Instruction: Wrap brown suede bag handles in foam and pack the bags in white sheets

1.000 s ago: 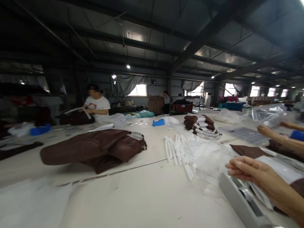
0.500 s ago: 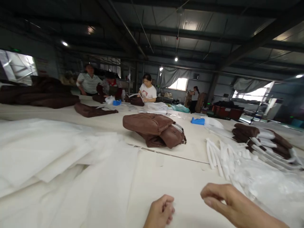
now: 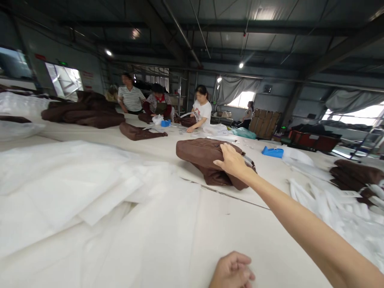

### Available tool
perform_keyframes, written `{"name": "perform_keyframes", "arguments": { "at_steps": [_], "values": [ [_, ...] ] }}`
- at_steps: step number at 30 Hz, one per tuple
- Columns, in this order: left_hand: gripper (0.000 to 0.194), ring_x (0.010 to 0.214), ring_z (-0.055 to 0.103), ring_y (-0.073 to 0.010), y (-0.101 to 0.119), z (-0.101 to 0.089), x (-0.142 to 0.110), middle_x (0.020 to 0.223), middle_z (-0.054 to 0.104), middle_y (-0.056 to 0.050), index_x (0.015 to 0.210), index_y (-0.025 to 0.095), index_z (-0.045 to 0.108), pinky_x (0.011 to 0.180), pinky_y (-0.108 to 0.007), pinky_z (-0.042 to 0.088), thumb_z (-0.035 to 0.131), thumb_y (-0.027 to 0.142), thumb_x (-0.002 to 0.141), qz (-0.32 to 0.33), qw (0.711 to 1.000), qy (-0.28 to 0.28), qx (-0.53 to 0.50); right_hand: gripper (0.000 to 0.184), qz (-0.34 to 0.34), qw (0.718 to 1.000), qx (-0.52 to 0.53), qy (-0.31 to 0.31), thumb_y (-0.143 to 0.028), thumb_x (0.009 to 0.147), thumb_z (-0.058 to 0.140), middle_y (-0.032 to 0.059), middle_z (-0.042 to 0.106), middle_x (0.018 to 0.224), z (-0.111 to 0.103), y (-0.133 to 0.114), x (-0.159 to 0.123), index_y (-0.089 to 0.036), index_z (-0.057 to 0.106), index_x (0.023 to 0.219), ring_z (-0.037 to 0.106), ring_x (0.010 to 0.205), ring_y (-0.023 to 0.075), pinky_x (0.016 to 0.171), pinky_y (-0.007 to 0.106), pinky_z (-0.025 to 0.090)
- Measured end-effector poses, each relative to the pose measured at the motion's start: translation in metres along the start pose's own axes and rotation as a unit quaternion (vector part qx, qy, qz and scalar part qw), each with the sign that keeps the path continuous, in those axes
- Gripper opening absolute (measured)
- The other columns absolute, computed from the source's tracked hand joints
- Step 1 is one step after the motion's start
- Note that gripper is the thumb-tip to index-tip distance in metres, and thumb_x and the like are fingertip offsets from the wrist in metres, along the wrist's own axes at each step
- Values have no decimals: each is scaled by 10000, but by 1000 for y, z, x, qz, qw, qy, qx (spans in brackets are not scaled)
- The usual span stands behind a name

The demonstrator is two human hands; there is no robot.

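Note:
Two brown bags lie stacked on the table; the upper brown bag [image 3: 198,154] sits across the lower brown bag [image 3: 210,176]. My right hand [image 3: 232,160] is stretched far forward over the upper bag, thumb apart and fingers spread against its near right side. It does not look closed around the bag. Near the bottom edge, my left hand [image 3: 234,272] hovers over the white table surface [image 3: 234,224]. Its fingers are loosely bent and partly apart, with nothing in them.
White sheets [image 3: 90,192] pile up on the left. White padded strips [image 3: 318,200] and folded brown bags [image 3: 354,176] lie on the right. A blue tape dispenser [image 3: 272,152] stands beyond the bags. Co-workers [image 3: 202,110] work at the far side.
My right hand has moved forward and left, from above the near table onto the upper brown bag. My left hand stays low near the table. The view has turned slightly left.

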State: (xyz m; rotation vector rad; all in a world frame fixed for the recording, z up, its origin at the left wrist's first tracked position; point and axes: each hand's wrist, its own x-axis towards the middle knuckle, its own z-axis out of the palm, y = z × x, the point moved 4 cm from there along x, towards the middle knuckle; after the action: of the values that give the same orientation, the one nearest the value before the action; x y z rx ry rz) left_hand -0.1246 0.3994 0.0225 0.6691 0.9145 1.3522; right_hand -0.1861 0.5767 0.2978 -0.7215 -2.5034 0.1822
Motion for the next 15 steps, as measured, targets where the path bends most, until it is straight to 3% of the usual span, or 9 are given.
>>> {"name": "perform_keyframes", "arguments": {
  "at_steps": [3,8,12,15],
  "values": [
    [545,687,623,-138,32,-8,-8,979,691,-103,1140,157,642,629,-256,492,814,435,704,20,994,50,-93,409,5,1000,4,4,-380,942,605,108,552,1324,16,-1,19,-176,548,1292,580,1141,264,948,500,504],
    [557,710,645,-121,72,-42,-18,1086,682,-99,1313,178,527,696,-267,531,742,245,803,90,948,215,-216,371,25,999,-15,16,-349,950,602,106,579,1274,22,9,27,-156,560,1264,607,1078,237,900,462,530],
    [334,713,667,-127,80,-60,-19,1007,694,-93,1212,139,557,706,-276,553,612,147,883,88,896,282,-332,364,38,997,-46,42,-356,950,599,99,589,1250,4,17,25,-150,567,1249,612,1054,232,886,450,533],
    [310,691,674,-137,80,-60,-20,961,702,-90,1186,133,563,686,-283,554,606,133,878,78,887,285,-355,329,34,994,-62,84,-390,943,593,85,601,1186,-26,20,27,-152,591,1172,600,1024,225,881,440,513]
  ]
}}
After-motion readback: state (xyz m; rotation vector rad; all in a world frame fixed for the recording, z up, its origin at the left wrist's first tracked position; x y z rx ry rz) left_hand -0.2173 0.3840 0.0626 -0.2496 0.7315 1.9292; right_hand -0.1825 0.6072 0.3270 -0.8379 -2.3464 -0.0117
